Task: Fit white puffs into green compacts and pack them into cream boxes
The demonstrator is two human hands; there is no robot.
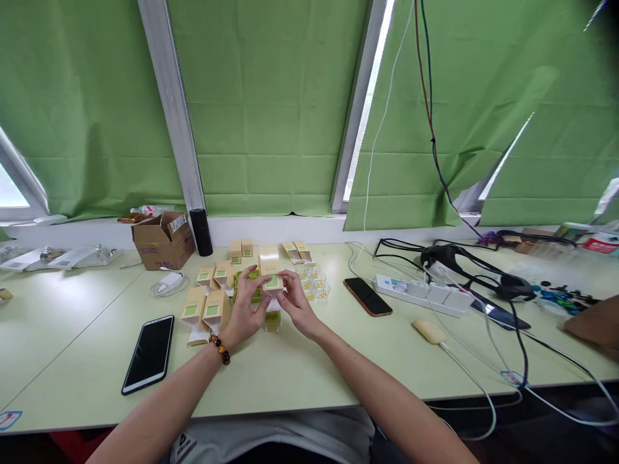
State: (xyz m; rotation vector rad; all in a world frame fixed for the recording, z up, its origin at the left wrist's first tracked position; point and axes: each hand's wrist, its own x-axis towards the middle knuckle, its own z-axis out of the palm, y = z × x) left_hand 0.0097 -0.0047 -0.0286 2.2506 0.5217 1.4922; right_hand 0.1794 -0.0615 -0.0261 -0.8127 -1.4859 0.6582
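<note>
Box [273, 292], green label [273, 281], in fingers [257, 282]

Dark beaded bracelet, grey garment, white-marked patch.

Cluttered office-like worktable [294, 374] beside green-shaded windows [261, 103]

Both hands [272, 303] hold a small tan box [273, 284].
</note>
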